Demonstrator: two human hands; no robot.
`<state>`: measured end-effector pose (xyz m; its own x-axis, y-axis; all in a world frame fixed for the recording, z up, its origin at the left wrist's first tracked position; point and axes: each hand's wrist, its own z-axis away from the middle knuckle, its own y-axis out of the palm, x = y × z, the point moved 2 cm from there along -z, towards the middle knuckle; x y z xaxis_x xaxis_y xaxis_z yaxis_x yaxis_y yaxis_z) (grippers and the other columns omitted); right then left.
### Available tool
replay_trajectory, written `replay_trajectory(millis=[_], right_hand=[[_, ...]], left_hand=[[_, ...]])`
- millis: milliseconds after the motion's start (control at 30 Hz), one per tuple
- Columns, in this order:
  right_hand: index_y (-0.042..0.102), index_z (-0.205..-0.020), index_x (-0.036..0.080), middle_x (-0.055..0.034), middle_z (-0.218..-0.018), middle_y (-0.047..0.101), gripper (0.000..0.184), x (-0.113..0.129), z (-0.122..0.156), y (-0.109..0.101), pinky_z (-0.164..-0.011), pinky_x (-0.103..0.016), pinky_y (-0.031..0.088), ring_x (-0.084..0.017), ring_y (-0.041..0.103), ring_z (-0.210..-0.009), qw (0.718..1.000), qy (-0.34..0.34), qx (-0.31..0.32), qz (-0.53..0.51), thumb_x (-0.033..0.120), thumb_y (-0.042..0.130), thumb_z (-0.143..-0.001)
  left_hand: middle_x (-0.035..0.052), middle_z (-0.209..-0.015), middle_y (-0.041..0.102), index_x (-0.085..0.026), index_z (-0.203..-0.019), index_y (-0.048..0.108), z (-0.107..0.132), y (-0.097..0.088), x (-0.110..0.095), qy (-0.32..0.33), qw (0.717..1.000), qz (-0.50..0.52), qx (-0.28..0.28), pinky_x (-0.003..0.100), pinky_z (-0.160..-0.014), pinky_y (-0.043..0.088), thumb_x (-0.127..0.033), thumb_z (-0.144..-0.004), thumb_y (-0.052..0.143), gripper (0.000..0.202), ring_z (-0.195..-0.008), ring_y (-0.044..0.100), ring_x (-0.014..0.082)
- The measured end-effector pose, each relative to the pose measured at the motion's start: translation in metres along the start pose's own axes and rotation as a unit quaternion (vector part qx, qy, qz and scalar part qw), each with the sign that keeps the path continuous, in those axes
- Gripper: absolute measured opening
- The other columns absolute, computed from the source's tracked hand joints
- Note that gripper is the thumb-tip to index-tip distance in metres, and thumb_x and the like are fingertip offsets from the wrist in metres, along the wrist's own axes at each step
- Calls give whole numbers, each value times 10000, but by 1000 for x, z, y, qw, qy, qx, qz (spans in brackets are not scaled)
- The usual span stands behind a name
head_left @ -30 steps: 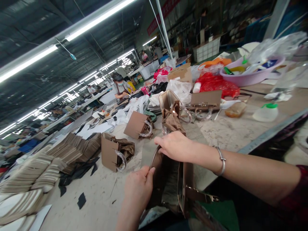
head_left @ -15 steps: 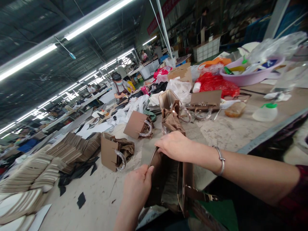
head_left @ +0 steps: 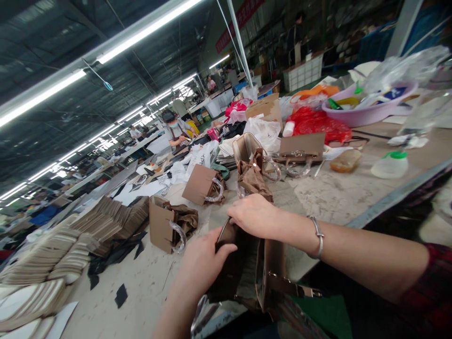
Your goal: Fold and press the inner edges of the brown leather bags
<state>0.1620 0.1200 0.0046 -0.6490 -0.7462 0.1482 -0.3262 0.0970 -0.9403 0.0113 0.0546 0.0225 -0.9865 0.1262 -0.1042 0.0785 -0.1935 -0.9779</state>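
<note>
A brown handbag (head_left: 273, 263) lies at the table's near edge, its mouth open and its inside dark. My right hand (head_left: 254, 216) pinches the upper edge of the bag's far panel. Lower along that same edge, my left hand (head_left: 203, 259) has its fingers curled behind the panel and its thumb stretched over the inner side. The left fingertips are hidden. A strap with a metal buckle (head_left: 313, 292) hangs from the bag's right side. Just beyond my hands stands another brown bag (head_left: 254, 176) with crumpled lining and a wrapped handle.
More brown bags (head_left: 162, 226) stand left of my hands. Stacked panels (head_left: 106, 219) and black scraps (head_left: 121, 295) lie further left. Right of the bags are a green-capped bottle (head_left: 390, 165), a purple basin (head_left: 370, 113) and a red plastic bag (head_left: 314, 125). A co-worker (head_left: 175, 129) sits beyond.
My left thumb has lifted off the panel edge and now extends over the bag's inside, and the left hand has shifted slightly up. My right hand keeps its pinch.
</note>
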Motion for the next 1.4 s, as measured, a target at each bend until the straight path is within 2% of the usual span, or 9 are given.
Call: replay_trajectory(millis=[200,400,533,833,1033,1100,1200,1300,1400], right_hand=[[638,-775,177,-66,-783,693,192,-2,1,-3,-583,-269,434,-216,654,-739,1000,8,-5,5,293,510,-857],[639,-897,191,-72,-824,695,166,-11,12,-13,-629,-287,452,-225,650,-773,1000,21,-1,20,303,559,-805],[655,-837,185,-80,-805,692,171,-13,13,-14,-624,-284,453,-225,650,-768,999,34,12,22,299,529,-829],[631,-797,184,-68,-805,695,134,-13,9,-5,-617,-284,464,-224,651,-764,998,56,-20,4,269,530,-820],[638,-810,186,-81,-823,698,160,-12,8,-5,-622,-292,469,-226,652,-764,998,62,-12,4,260,498,-835],[642,-812,183,-84,-823,698,163,-11,7,-4,-616,-291,467,-227,654,-760,998,62,-10,7,252,496,-835],[639,-820,182,-83,-834,698,161,-11,6,-1,-608,-295,465,-228,653,-758,998,61,-9,16,257,498,-834],[638,-811,179,-79,-820,694,148,-12,7,-3,-606,-300,462,-230,648,-752,998,64,-11,17,264,517,-822],[644,-817,176,-64,-821,679,122,-15,16,-16,-638,-293,461,-217,635,-772,998,34,-40,-22,275,577,-791]], left_hand=[[42,-704,670,-186,-781,639,-27,9,-4,-22,993,-100,-52,257,-576,296,-322,-903,397,303,-667,599,171],[37,-669,661,-189,-755,627,-25,14,-3,-38,990,-114,-73,265,-556,261,-342,-904,399,313,-641,595,162],[30,-655,649,-189,-742,621,-25,14,-5,-38,991,-111,-70,259,-553,254,-353,-905,399,321,-627,580,156],[18,-629,621,-189,-710,598,-21,12,-11,-11,993,-102,-62,251,-555,264,-332,-892,416,294,-606,552,150],[30,-674,651,-197,-789,623,-20,7,-12,-6,994,-94,-49,256,-555,281,-321,-867,461,218,-652,596,178],[25,-723,675,-221,-951,632,-22,4,-13,3,997,-65,-49,253,-577,319,-343,-837,517,203,-701,615,191],[25,-821,699,-240,-1123,592,-29,3,-15,30,998,-18,-54,249,-625,366,-385,-803,576,351,-759,622,189],[36,-761,694,-202,-868,672,-40,6,-15,34,997,-32,-64,250,-608,350,-358,-842,526,215,-713,613,177],[35,-656,667,-185,-710,649,-47,10,-15,16,994,-63,-86,258,-565,304,-311,-865,479,262,-634,594,165]])
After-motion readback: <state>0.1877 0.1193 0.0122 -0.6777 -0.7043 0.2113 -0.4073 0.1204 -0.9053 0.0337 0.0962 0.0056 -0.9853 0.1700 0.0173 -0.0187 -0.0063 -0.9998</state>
